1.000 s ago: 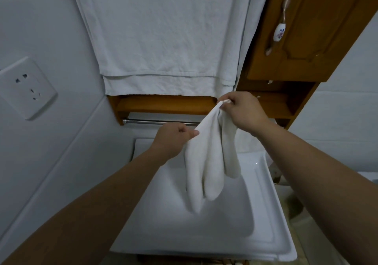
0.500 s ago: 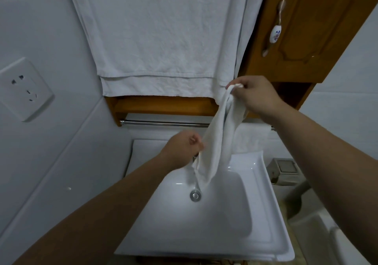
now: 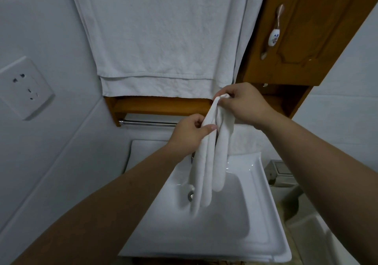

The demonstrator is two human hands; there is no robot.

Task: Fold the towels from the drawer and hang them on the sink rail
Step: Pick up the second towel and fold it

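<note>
A: From the head camera, where is the towel, and how would you finish this fold?

B: The small white towel (image 3: 212,162) hangs in long limp folds at the centre of the frame, above the basin of the sink (image 3: 255,236), its lower end close to the drain (image 3: 190,195). I judge the step in hand is squaring it up. Bring the top corners together, let the weight pull the layers straight, and smooth the loose folds into one flat strip. Only then take it to the rail (image 3: 149,123), which runs left of centre, just behind the hands.

A: And the hands?

B: The right hand (image 3: 243,103), right of centre, is curled tight and pinches the towel's top end. The left hand (image 3: 188,133), just below and to its left, grips the cloth lower down, with the thumb (image 3: 209,127) laid across the front. Neither is spread wide; both hold the towel and nothing else.

A: Is there room on the rail?

B: A bare stretch shows at the left. Just right of the held towel there is a pale cloth (image 3: 245,142) that may be a towel already hung there. The hands hide its top, so I can't say for sure. I'd aim for the bare part and drape the strip evenly, so it doesn't slide into the basin
</note>
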